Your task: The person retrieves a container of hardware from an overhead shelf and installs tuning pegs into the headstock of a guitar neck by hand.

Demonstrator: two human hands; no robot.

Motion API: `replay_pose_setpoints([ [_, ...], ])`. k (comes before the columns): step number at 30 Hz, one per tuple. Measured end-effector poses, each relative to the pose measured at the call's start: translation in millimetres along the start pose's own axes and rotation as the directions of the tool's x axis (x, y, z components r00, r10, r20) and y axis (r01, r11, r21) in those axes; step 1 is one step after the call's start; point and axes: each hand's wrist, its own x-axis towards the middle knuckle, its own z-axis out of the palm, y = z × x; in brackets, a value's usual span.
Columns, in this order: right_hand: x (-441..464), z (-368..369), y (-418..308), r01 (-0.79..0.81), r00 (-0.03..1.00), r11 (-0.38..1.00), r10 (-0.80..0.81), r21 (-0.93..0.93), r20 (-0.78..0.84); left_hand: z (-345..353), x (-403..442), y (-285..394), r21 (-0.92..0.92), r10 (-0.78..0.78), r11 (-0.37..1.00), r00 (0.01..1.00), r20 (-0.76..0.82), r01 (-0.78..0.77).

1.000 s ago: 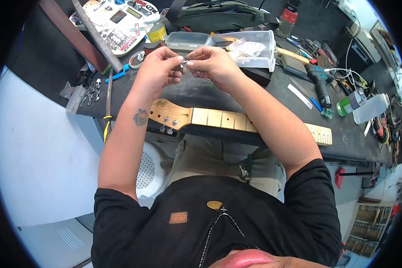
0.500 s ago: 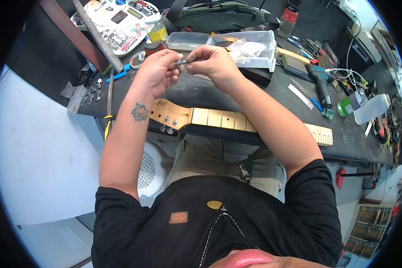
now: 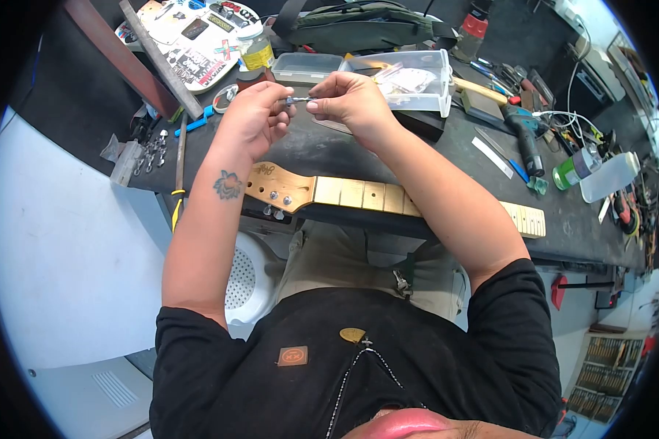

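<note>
Above the bench, my left hand (image 3: 260, 117) pinches one end of a small shiny metal part (image 3: 297, 100), which looks like a guitar tuning machine. The fingertips of my right hand (image 3: 353, 106) close on its other end. Nearer my body lies a maple guitar neck (image 3: 351, 194), its headstock (image 3: 280, 187) below my left hand. Two tuners (image 3: 280, 199) are fitted in the headstock, and other holes in it are bare. My right forearm hides part of the fretboard.
More metal tuners (image 3: 154, 151) lie at the left by a small clear box (image 3: 127, 164). Behind my hands is an open plastic case (image 3: 410, 80). A cordless driver (image 3: 525, 139), bottles and scattered tools occupy the right side. A sticker-covered white board (image 3: 190, 44) is at back left.
My hands have shifted slightly apart, and more of the metal part shows between them. The guitar neck has stayed in place.
</note>
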Motion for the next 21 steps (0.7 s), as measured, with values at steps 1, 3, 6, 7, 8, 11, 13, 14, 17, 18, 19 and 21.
replay_pose_setpoints([
  [1, 0.5, -2.5, 2.1, -0.006, 1.0, 1.0, 0.006, -0.014, 0.002, -3.4, 1.0, -0.2, -0.033, -0.018, 0.999, 1.0, 0.001, 0.018],
  [3, -0.5, -2.6, -1.8, -0.02, 1.0, 0.999, 0.021, -0.04, 0.01, -8.4, -1.5, 0.7, -0.047, 0.008, 0.999, 1.0, -0.016, -0.009],
  [6, -2.8, -1.8, -12.2, -0.069, 0.998, 0.987, 0.07, -0.144, 0.004, -17.5, -24.4, 2.0, -0.02, 0.135, 0.991, 0.989, -0.059, -0.136],
  [7, -4.2, -1.2, -17.3, -0.068, 0.995, 0.969, 0.082, -0.236, 0.049, -22.0, -39.5, 2.6, -0.03, 0.177, 0.983, 0.982, -0.064, -0.179],
  [8, -8.6, 2.3, -23.9, -0.064, 0.991, 0.944, 0.099, -0.324, 0.094, -28.7, -56.0, 0.7, -0.038, 0.217, 0.975, 0.974, -0.073, -0.22],
  [11, -20.3, 19.8, -25.7, 0.014, 0.972, 0.894, 0.093, -0.448, 0.215, -55.2, -108.9, -21.6, -0.052, 0.157, 0.986, 0.988, -0.006, -0.157],
  [13, -35.7, 41.6, -39.9, 0.139, 0.952, 0.802, 0.054, -0.581, 0.302, -66.2, -142.1, -46.7, -0.082, 0.067, 0.994, 0.998, 0.005, -0.066],
  [14, -39.9, 51.6, -40.9, 0.174, 0.936, 0.767, 0.066, -0.618, 0.345, -70.6, -156.0, -61.4, -0.115, 0.009, 0.993, 1.0, 0.008, -0.008],
  [17, -48.3, 83.8, -42.9, 0.248, 0.895, 0.666, 0.122, -0.704, 0.43, -85.6, -181.7, -100.1, -0.208, -0.136, 0.97, 0.99, -0.029, 0.128],
  [18, -47.7, 90.5, -39.9, 0.257, 0.895, 0.644, 0.122, -0.721, 0.428, -89.0, -185.8, -109.0, -0.229, -0.178, 0.96, 0.983, -0.042, 0.164],
  [19, -47.5, 96.2, -34.5, 0.265, 0.897, 0.62, 0.123, -0.739, 0.425, -92.4, -186.5, -115.7, -0.259, -0.172, 0.954, 0.983, -0.062, 0.151],
  [21, -47.4, 103.4, -20.5, 0.23, 0.92, 0.612, 0.117, -0.757, 0.374, -96.3, -183.5, -126.9, -0.323, -0.165, 0.938, 0.982, -0.096, 0.126],
])
